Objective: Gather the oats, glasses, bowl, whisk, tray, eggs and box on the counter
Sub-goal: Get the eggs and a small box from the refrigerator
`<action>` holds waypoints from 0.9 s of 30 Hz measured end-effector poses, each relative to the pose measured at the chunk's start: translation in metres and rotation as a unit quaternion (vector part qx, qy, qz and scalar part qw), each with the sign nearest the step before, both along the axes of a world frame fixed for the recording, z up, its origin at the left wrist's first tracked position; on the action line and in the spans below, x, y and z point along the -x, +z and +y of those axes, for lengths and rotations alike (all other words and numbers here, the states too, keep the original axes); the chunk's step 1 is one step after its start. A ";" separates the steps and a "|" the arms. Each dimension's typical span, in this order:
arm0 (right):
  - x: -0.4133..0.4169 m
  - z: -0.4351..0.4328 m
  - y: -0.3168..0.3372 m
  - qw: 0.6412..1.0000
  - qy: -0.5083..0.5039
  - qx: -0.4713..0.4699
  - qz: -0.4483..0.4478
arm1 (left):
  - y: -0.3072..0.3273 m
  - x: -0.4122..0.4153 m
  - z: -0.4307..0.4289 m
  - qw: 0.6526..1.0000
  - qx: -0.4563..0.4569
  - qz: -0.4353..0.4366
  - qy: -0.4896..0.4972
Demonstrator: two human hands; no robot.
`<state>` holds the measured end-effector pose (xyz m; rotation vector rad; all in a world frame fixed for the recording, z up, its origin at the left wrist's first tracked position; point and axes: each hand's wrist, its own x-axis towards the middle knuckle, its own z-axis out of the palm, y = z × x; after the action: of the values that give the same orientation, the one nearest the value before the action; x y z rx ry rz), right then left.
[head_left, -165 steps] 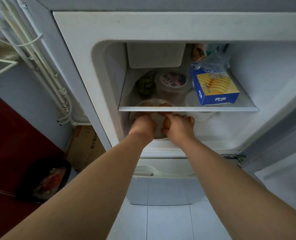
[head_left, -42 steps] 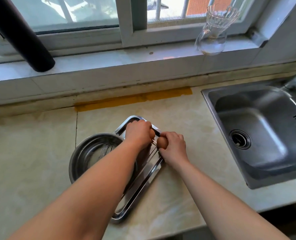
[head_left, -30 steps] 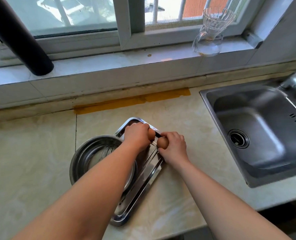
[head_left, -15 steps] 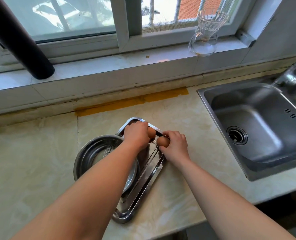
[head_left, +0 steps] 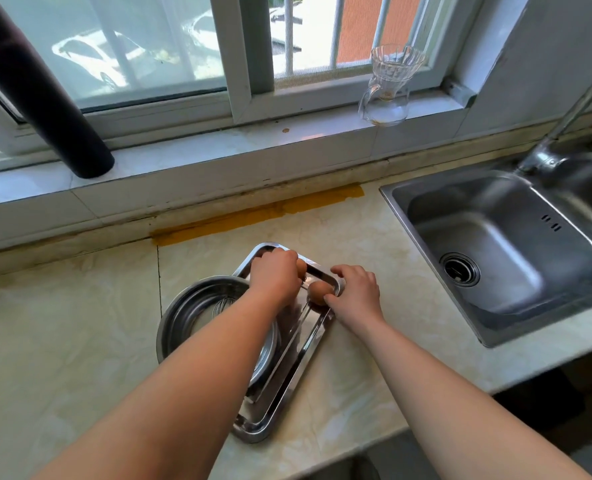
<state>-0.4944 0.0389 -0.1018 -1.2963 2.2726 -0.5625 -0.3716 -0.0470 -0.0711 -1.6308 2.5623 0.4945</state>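
A steel tray (head_left: pixel 289 400) lies slantwise on the marble counter (head_left: pixel 65 341). A steel bowl (head_left: pixel 183 310) rests on the tray's left part, with a wire whisk (head_left: pixel 223 304) inside it. My left hand (head_left: pixel 275 277) is closed over a brown egg (head_left: pixel 301 267) at the tray's far end. A second brown egg (head_left: pixel 318 292) lies on the tray. My right hand (head_left: pixel 355 292) is beside that egg with fingers spread and only the thumb near it.
A steel sink (head_left: pixel 502 251) with a tap (head_left: pixel 564 133) is sunk into the counter at the right. A glass jug (head_left: pixel 388 88) stands on the window sill and a black pipe (head_left: pixel 41 98) leans at the left. The counter's front edge runs close below the tray.
Both hands took eggs from the fridge and carried them to the tray. In the last half second my right hand's fingers spread off its egg, which now lies on the tray.
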 end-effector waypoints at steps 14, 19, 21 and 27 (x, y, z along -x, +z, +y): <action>0.037 0.052 0.048 0.987 -0.117 0.093 -0.058 | 0.042 0.053 0.040 0.983 -0.108 0.150 -0.005; 0.082 0.098 0.073 0.972 -0.187 0.133 -0.040 | 0.070 0.102 0.079 0.966 -0.119 0.226 -0.044; 0.101 0.124 0.085 0.961 -0.227 0.149 -0.042 | 0.080 0.125 0.098 0.960 -0.129 0.237 -0.075; 0.153 0.221 0.108 0.923 -0.334 0.190 -0.023 | 0.106 0.192 0.177 0.935 -0.160 0.280 -0.148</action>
<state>-0.6474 0.2596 0.0057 -0.5952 2.6287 -1.3017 -0.5640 0.1301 0.0345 -1.0763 2.8103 1.4285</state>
